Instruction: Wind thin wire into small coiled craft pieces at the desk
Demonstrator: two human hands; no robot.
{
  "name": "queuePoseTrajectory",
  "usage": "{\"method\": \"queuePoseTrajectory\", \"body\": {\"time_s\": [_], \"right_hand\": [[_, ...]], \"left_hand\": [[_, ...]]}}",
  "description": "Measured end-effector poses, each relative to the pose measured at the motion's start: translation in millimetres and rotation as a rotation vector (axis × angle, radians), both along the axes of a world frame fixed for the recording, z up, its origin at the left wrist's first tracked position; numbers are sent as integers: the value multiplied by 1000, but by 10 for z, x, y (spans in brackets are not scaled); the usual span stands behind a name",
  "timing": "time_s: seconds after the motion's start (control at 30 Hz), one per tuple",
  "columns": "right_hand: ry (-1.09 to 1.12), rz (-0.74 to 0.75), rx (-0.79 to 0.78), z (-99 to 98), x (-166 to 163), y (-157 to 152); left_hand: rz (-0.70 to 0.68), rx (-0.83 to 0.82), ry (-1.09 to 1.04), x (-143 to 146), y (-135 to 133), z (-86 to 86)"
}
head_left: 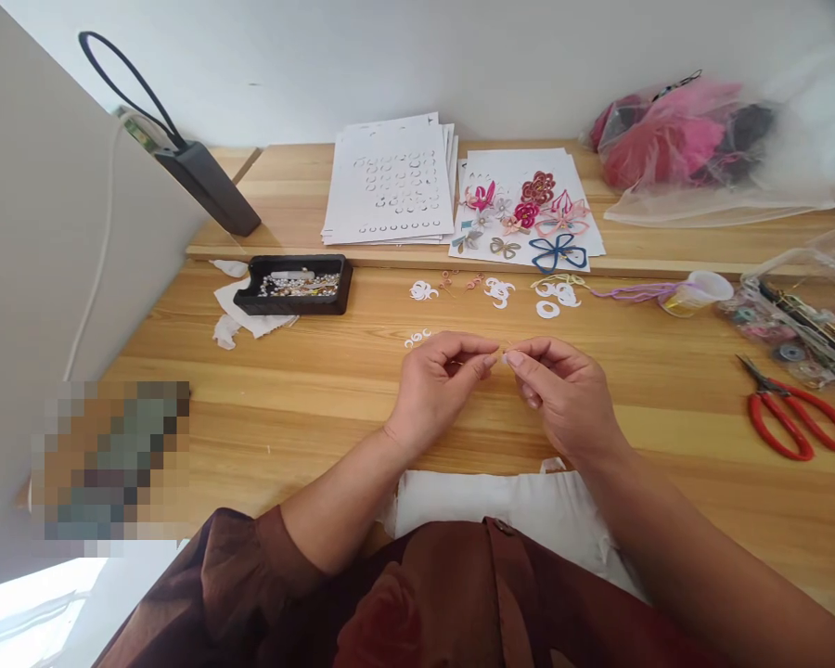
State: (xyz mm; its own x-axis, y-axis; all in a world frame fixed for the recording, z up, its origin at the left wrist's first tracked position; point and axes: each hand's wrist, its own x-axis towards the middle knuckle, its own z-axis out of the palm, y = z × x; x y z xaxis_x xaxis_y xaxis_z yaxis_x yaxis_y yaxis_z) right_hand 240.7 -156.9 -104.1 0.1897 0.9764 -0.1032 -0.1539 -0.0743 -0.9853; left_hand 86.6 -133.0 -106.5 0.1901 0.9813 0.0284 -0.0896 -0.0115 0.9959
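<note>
The person's left hand [435, 382] and right hand [565, 390] met above the wooden surface [299, 385], fingertips nearly touching. The grip of each was closed in a thumb-and-forefinger pinch on a tiny piece [505, 353] – too small to identify – which sat between the facing fingertips. Just beyond the left hand lay a few small white crescents [417, 339]. Farther back, three little heaps of white cut-outs [499, 293] stood in a row, with a white ring [547, 310] in front of the right-hand heap and coppery curled pieces [474, 282] among them. Purple thread [626, 291] ran from near that heap to a plastic cup [704, 291]. To the right of the hands, well apart from them, rested red-handled scissors [777, 391], with a clear plastic box [811, 311] of small supplies behind. On the left, a black tray [292, 304] held mixed beads [299, 282], with crumpled white tissue [250, 320] beside and under it. On the raised ledge at the back, a stack of printed sheets [390, 213] lay next to more paper bearing flower ornaments [527, 215] – red, pink and blue among them. A white cloth [487, 498] lay at the near edge, below the hands.
</note>
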Motion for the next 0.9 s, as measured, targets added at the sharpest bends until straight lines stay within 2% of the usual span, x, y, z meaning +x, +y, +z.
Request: {"method": "queuePoseTrajectory", "body": {"time_s": [0.1, 0.33, 0.67, 0.9], "right_hand": [[68, -2, -33, -4, -12, 1], [175, -22, -118, 24, -48, -7], [280, -16, -193, 13, -91, -9], [273, 11, -176, 33, -93, -12]], "left_hand": [[-19, -53, 14, -6, 13, -16], [-90, -255, -97, 11, -4, -1], [-18, -245, -101, 59, -43, -36], [-12, -334, -159, 61, -19, 2]]}}
